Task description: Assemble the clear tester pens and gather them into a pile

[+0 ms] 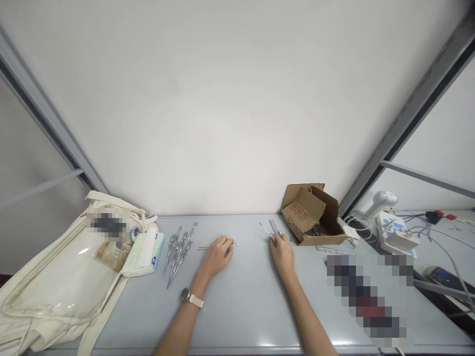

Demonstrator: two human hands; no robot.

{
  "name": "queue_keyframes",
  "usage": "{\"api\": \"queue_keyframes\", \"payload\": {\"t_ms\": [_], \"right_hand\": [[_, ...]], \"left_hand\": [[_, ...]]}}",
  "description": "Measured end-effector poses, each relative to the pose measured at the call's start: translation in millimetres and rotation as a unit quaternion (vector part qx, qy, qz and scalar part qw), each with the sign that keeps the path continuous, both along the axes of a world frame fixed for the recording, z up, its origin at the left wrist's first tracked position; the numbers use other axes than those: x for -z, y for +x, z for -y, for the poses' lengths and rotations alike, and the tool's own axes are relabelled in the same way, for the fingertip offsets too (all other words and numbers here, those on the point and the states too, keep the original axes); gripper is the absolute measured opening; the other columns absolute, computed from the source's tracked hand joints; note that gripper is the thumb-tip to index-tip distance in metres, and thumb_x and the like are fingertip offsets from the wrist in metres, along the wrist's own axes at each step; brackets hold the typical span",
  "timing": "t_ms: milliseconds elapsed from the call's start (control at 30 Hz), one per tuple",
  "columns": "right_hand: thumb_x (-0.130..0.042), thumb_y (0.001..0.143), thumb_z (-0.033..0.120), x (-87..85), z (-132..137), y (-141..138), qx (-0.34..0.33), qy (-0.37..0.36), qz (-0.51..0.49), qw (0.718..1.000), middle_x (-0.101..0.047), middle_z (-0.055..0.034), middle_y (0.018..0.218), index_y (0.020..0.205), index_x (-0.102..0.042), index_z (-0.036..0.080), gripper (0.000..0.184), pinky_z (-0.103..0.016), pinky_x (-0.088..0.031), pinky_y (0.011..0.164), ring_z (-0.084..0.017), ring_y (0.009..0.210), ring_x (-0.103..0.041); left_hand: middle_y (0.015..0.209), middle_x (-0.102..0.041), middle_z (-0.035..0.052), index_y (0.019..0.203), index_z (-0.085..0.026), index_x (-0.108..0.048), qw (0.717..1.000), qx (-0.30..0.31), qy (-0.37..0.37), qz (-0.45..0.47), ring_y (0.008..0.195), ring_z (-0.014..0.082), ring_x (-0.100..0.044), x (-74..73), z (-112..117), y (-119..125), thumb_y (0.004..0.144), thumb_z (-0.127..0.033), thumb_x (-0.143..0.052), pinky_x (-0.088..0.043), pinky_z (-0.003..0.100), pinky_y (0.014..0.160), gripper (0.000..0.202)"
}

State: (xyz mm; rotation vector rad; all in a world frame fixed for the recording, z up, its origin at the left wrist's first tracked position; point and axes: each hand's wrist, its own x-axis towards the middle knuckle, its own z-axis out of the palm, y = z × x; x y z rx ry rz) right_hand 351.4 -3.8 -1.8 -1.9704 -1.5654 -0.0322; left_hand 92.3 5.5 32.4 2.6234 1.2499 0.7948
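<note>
Pile of tester screwdrivers [178,254] lies well left of cardboard box [309,217]. Next along, left hand [217,256] has fingers [226,245] narrowed on thin tester [203,248]. Right hand [282,254] grips second tester [273,228], fingers closed, just left of box.

No wording can be read clearly. The flap of the cardboard box [300,216] by the counter's back edge bears a red stamped mark, too small to make out, and the print on the white-and-blue packet [143,254] near the left edge is illegible.
</note>
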Motion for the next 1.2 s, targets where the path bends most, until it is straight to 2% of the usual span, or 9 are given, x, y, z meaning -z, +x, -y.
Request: {"api": "queue_keyframes", "payload": {"t_ms": [300, 600, 700, 833, 967, 1067, 1200], "right_hand": [[-0.047, 0.087, 0.032, -1.9, 2.4, 9.9, 0.027, -0.003, -0.070, 0.997, -0.052, -0.0032, 0.087, 0.089, -0.060, 0.018, 0.019, -0.026, -0.036, 0.063, -0.017, 0.074, -0.052], [-0.044, 0.090, 0.026, -0.9, -1.7, 7.6, 0.030, -0.022, -0.043, 0.998, -0.053, -0.0034, 0.086, 0.086, -0.060, 0.017, 0.018, -0.025, -0.031, 0.059, -0.015, 0.072, -0.052], [-0.044, 0.091, 0.025, 2.1, -2.7, 9.4, 0.037, -0.018, -0.038, 0.998, -0.053, -0.0031, 0.085, 0.085, -0.059, 0.017, 0.018, -0.025, -0.030, 0.058, -0.014, 0.070, -0.050], [-0.042, 0.091, 0.025, 1.6, -1.5, 9.4, 0.039, -0.007, -0.037, 0.999, -0.052, -0.0026, 0.085, 0.086, -0.059, 0.017, 0.019, -0.024, -0.030, 0.058, -0.013, 0.068, -0.049], [-0.043, 0.092, 0.028, -4.0, 0.4, 6.3, 0.021, -0.011, -0.040, 0.999, -0.052, -0.0028, 0.087, 0.091, -0.060, 0.018, 0.020, -0.024, -0.031, 0.059, -0.014, 0.070, -0.051], [-0.043, 0.091, 0.027, -4.7, 0.0, 4.4, 0.010, -0.016, -0.027, 0.999, -0.053, -0.0035, 0.087, 0.093, -0.062, 0.018, 0.021, -0.025, -0.032, 0.061, -0.015, 0.072, -0.052], [-0.039, 0.092, 0.025, -1.4, -1.6, 4.8, 0.017, -0.014, -0.023, 0.999, -0.055, -0.0050, 0.086, 0.092, -0.063, 0.017, 0.025, -0.025, -0.031, 0.059, -0.015, 0.070, -0.051]], "left_hand": [[0.092, -0.057, 0.0030, 0.107, -0.023, -0.057, 1.000, 0.006, -0.003, 0.008, 0.088, 0.0181, -0.055, 1.2, -1.3, -2.4, 0.090, -0.014, -0.046, -0.045, 0.031, 0.081, 0.022], [0.091, -0.057, 0.0028, 0.108, -0.024, -0.059, 1.000, 0.005, -0.002, 0.008, 0.086, 0.0174, -0.056, 1.6, -1.3, -1.9, 0.092, -0.017, -0.046, -0.047, 0.031, 0.080, 0.022], [0.091, -0.058, 0.0026, 0.114, -0.025, -0.059, 1.000, 0.003, -0.004, 0.008, 0.087, 0.0171, -0.058, 0.3, -0.4, -2.1, 0.094, -0.020, -0.043, -0.048, 0.030, 0.081, 0.025], [0.090, -0.058, 0.0011, 0.129, -0.030, -0.053, 1.000, 0.003, -0.005, 0.007, 0.085, 0.0150, -0.060, -0.9, 1.5, -0.9, 0.099, -0.029, -0.038, -0.049, 0.027, 0.080, 0.034], [0.089, -0.060, 0.0011, 0.132, -0.031, -0.051, 1.000, 0.000, 0.006, -0.006, 0.084, 0.0146, -0.061, -0.8, 3.3, 1.4, 0.100, -0.031, -0.037, -0.050, 0.026, 0.078, 0.036], [0.094, -0.062, 0.0017, 0.131, -0.030, -0.051, 1.000, 0.004, 0.002, -0.001, 0.088, 0.0156, -0.062, 0.1, 3.8, 1.9, 0.099, -0.030, -0.037, -0.051, 0.028, 0.080, 0.035], [0.108, -0.063, 0.0047, 0.136, -0.025, -0.039, 0.999, 0.000, 0.011, 0.038, 0.099, 0.0175, -0.061, 3.4, 2.9, 2.1, 0.099, -0.030, -0.039, -0.050, 0.034, 0.088, 0.038]]}}
